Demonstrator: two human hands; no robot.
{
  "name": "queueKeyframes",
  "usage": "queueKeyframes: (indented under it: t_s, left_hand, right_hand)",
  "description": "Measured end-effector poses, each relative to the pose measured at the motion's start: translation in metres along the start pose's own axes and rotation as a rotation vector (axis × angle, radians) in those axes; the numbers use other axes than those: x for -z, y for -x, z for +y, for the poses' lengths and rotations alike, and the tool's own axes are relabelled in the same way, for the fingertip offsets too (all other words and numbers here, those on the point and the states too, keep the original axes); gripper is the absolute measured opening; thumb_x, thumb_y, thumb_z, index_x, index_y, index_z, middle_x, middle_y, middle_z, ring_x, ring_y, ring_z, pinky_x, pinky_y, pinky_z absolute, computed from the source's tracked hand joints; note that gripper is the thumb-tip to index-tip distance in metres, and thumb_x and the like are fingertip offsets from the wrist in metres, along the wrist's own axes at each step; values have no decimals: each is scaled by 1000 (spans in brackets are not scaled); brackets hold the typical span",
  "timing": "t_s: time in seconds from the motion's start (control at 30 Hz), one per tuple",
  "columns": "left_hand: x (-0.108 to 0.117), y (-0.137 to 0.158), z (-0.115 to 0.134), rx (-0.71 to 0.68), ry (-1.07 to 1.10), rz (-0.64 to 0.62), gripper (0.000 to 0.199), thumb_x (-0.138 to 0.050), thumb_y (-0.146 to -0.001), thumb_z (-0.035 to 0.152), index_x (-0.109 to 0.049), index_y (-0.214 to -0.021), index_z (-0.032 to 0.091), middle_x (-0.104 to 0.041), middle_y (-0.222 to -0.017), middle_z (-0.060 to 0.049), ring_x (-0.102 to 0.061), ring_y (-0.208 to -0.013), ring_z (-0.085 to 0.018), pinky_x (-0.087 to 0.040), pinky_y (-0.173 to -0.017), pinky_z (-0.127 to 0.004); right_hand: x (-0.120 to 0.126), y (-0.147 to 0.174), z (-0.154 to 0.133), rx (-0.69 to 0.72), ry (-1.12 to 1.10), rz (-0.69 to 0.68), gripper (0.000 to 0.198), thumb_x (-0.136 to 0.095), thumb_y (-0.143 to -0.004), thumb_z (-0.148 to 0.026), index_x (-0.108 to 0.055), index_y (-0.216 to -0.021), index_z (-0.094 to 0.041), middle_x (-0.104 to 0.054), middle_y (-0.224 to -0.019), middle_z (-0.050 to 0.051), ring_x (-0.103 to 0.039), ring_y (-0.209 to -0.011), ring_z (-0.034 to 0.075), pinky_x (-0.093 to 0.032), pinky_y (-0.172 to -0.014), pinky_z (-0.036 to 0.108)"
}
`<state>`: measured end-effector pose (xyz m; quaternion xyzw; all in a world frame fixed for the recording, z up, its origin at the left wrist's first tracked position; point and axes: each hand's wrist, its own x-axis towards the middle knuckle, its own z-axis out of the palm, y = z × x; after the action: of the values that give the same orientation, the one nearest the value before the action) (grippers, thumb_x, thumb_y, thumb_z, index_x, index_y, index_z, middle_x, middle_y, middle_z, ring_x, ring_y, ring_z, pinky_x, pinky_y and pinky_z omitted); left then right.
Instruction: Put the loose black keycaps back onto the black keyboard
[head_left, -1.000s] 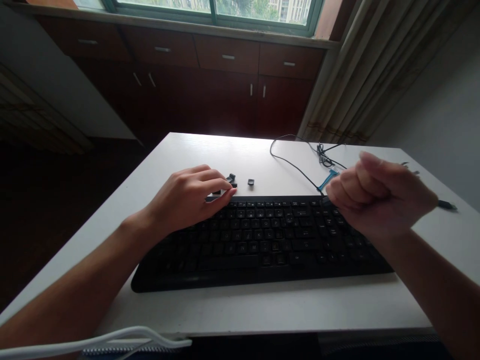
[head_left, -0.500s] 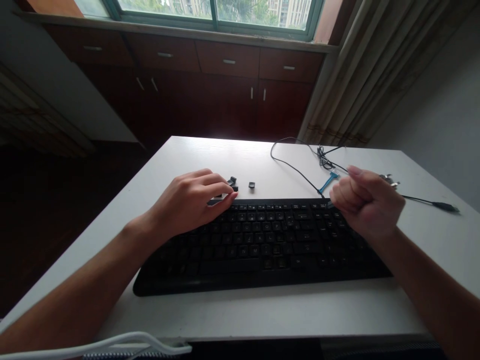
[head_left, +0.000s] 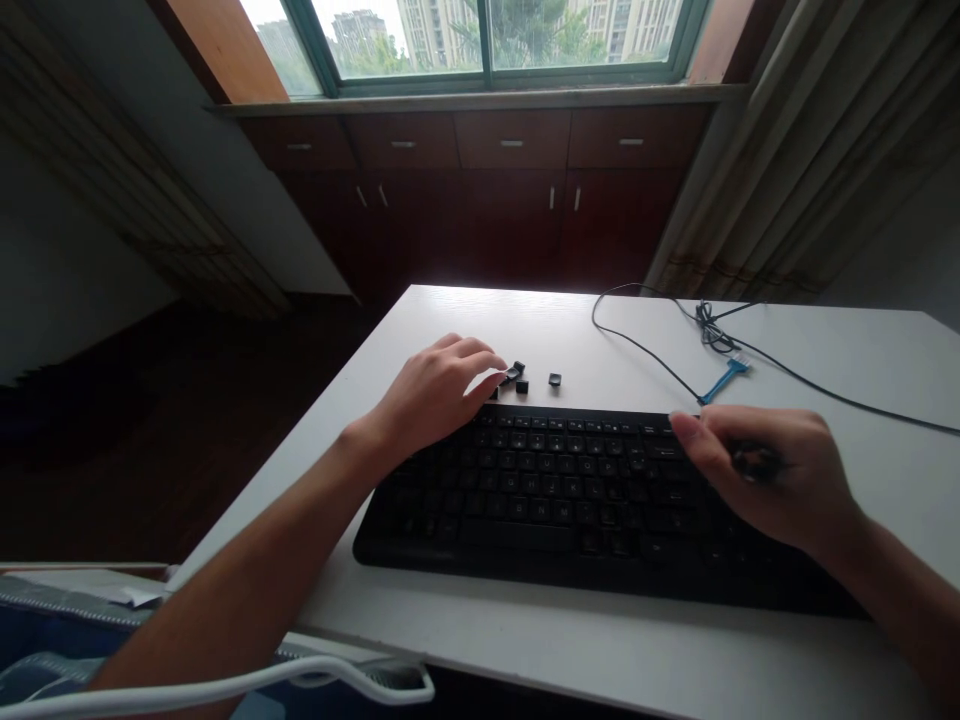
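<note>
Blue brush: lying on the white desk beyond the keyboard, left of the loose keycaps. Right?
One slip: in the head view the blue brush is to the right of the loose keycaps, not left. It does lie on the white desk beyond the keyboard.

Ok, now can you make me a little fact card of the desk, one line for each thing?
Left hand: beside small black plastic keycaps; can't tell if touching
Right hand: curled around a dark object, mostly hidden
Keyboard: long black plastic keyboard, partly under the right hand
Loose keycaps: beyond the keyboard; one lies apart, to the right
Brush: small blue brush with pale bristles, beyond the right hand
Cable: thin black cable, partly bundled
Surface: white table
</note>
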<state>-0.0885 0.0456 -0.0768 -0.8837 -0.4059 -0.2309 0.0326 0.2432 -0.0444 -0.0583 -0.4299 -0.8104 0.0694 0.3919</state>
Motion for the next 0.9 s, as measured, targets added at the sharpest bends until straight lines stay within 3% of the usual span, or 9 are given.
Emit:
queueKeyframes:
  t_s: [0.07, 0.13, 0.27, 0.43, 0.63, 0.9]
  left_hand:
    - [1, 0, -1, 4, 5, -4, 24, -55, -103, 35, -75, -106, 22, -74, -111, -6, -66, -100, -24, -55, -86, -39]
    - [3, 0, -3, 15, 4, 4, 26, -56, -103, 39, -75, -104, 22, -74, -108, -6, -66, -98, -23, -55, -85, -38]
    - [5, 0, -9, 42, -3, 8, 29, -59, -101, 45, -76, -102, 21, -74, -99, -6, -67, -92, -22, -54, -80, -36]
    - [3, -1, -4, -38, 63, 3, 23, -60, -102, 39, -76, -111, 25, -69, -120, -7, -59, -111, -25, -55, -91, -41]
    - [-7, -2, 5, 38, 129, -3, 26, -57, -103, 41, -74, -117, 28, -57, -136, -9, -49, -127, -30, -52, -103, -52]
    - [-19, -12, -2, 90, 144, 7, 15, -70, -94, 41, -80, -101, 32, -58, -135, -6, -51, -123, -30, -45, -107, -58]
  right_hand:
    - [-4, 0, 2, 139, 138, -76, 28, -69, -92, -25, -55, -69, -21, -50, -55, -4, -41, -44, 10, -34, -45, 29]
    - [-7, -1, 4, 184, 184, -138, 10, -71, -92, -27, -64, -87, -22, -62, -67, -2, -52, -49, 11, -42, -50, 27]
    - [-8, 0, 7, 179, 193, -183, 21, -73, -91, -35, -66, -107, -22, -69, -81, 1, -61, -58, 12, -47, -54, 26]
    - [-7, 2, 10, 182, 218, -216, 22, -73, -92, -37, -67, -106, -22, -69, -83, 1, -61, -58, 11, -47, -54, 26]
    - [-10, 2, 9, 188, 212, -251, 20, -72, -93, -36, -67, -106, -22, -71, -86, 1, -60, -56, 11, -47, -55, 27]
    - [-9, 2, 7, 187, 201, -253, 18, -71, -93, -35, -68, -104, -22, -71, -83, 1, -56, -53, 10, -45, -53, 26]
